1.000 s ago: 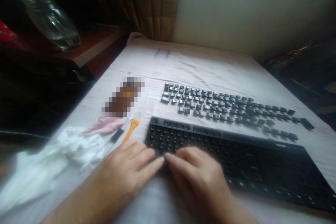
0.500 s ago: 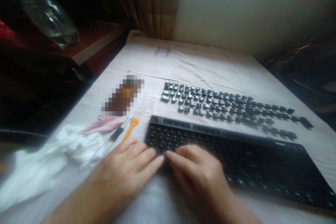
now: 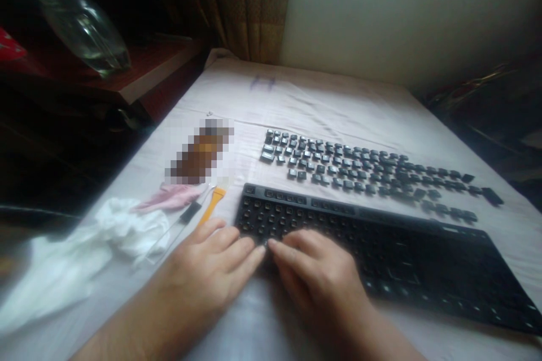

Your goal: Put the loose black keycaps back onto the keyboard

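Note:
A black computer keyboard [image 3: 296, 203] lies on the pale cloth, many of its key positions bare of caps. My left hand [image 3: 215, 262] rests over its lower left corner, fingers curled onto the edge and index finger stretched inward; the thumb is hidden. Close beside it, my right hand [image 3: 319, 268] has its fingers bunched, the index fingertip down on the lower left keys. The two index fingertips nearly meet there. Whatever lies under or between the right fingers is too small and blurred to make out. Behind the keyboard, loose black keycaps [image 3: 347, 166] lie in rows.
Left of the keyboard lie an orange-handled brush [image 3: 214, 203], a thin tool with a black part [image 3: 190, 212], a pink cloth [image 3: 169, 197] and a crumpled white cloth [image 3: 127, 231]. A pixelated object [image 3: 201, 152] sits behind them. A clear bottle [image 3: 84, 28] is on a wooden surface at left.
Both hands stay at the keyboard's lower left corner with almost no movement. The view has shifted very slightly.

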`<state>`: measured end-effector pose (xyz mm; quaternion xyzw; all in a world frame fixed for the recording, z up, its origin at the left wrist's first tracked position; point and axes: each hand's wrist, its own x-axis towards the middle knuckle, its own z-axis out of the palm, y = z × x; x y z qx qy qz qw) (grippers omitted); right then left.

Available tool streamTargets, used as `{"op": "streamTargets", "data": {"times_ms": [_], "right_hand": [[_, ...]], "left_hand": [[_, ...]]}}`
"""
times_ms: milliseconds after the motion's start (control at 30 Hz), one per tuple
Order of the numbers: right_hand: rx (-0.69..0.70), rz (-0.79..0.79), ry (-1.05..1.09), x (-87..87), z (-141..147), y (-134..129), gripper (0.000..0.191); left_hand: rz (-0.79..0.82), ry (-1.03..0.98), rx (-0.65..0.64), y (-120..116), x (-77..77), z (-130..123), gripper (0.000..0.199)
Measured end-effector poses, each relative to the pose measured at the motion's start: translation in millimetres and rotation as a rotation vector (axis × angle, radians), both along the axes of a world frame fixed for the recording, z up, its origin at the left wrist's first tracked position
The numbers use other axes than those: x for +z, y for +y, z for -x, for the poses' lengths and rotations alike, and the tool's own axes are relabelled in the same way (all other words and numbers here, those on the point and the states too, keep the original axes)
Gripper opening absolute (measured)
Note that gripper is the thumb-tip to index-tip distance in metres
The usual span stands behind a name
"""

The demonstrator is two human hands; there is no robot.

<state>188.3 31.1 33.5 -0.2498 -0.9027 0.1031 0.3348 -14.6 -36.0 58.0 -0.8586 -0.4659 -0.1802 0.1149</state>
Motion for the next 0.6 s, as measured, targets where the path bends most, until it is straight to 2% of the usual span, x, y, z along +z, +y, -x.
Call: {"op": "streamTargets", "data": {"times_ms": [600], "right_hand": [[-0.023, 0.073, -0.036, -0.6, -0.8, -1.1, 0.022]], "left_hand": [[-0.018, -0.041, -0.020, 3.7, -3.8, 2.4, 0.040]]}}
